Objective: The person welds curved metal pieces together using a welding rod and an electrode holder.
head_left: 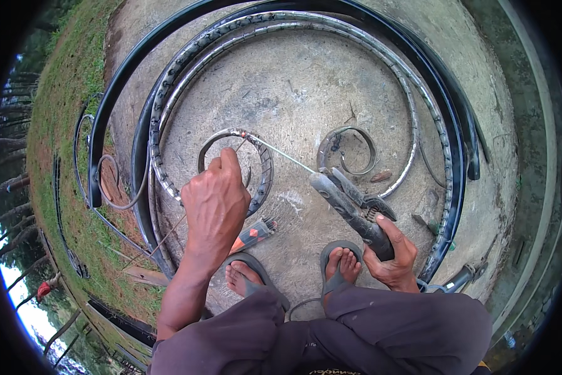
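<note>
My right hand (393, 256) is wrapped round a black welding electrode holder (349, 212), thumb on its lever. Clamped in its jaws, a thin pale welding rod (284, 154) slants up and left. The tip meets, or nearly meets, the top of the left metal scroll (267, 181), where a small reddish spot shows. My left hand (212, 200) is closed on a thin metal rod (240, 145) that reaches toward the same spot, its other end trailing behind my wrist. Right of centre lies the second curl (371, 150), joined to a large curved metal strip (413, 106).
Larger dark bent bars (99, 144) arch around the work on the concrete slab (306, 81). An opened packet of rods (253, 237) lies by my left foot. A cable and a black-handled tool (462, 278) are at right. Grass (62, 125) borders the left side.
</note>
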`<state>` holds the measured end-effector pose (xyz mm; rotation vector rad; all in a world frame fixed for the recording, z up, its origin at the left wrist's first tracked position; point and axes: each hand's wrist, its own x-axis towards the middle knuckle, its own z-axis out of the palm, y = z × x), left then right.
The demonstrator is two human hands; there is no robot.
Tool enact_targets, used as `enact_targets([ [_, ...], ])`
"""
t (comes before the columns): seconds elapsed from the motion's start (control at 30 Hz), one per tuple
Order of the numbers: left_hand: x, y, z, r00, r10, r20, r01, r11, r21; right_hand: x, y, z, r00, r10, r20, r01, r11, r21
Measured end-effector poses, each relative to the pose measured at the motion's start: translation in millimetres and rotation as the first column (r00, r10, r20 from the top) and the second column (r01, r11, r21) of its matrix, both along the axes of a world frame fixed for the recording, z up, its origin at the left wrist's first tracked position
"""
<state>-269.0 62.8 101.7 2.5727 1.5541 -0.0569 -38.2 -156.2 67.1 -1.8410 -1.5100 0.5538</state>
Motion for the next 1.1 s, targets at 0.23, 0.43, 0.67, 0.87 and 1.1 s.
enact_targets([
  [0.23, -1, 1, 0, 1.0, 0.009, 0.002, -0.009, 1.0, 0.006, -1, 0, -1, 1.0, 0.004, -0.006, -0.004, 1.0, 0.003],
  [0.43, -1, 1, 4, 1.0, -0.008, -0.02, 0.007, 1.0, -0.028, 0, 2, 0, 1.0, 0.02, 0.005, -0.02, 1.0, 0.004],
  [0.67, -5, -2, 9, 1.0, -0.011, -0.025, 0.01, 0.998, -0.055, 1, -8, -2, 1.0, 0.005, -0.005, -0.006, 1.0, -0.019],
  [0.87, -7, 2, 2, 0.999, 0.046, 0.009, -0.046, 0.998, 0.037, -4, 2, -3, 1.0, 0.005, 0.031, -0.006, 0.999, 0.042],
  [1.1, -5, 2, -3, 0.998, 0.052, 0.022, -0.053, 0.998, 0.043, -4, 4, -1, 0.999, 0.0, 0.042, -0.002, 1.0, 0.026],
])
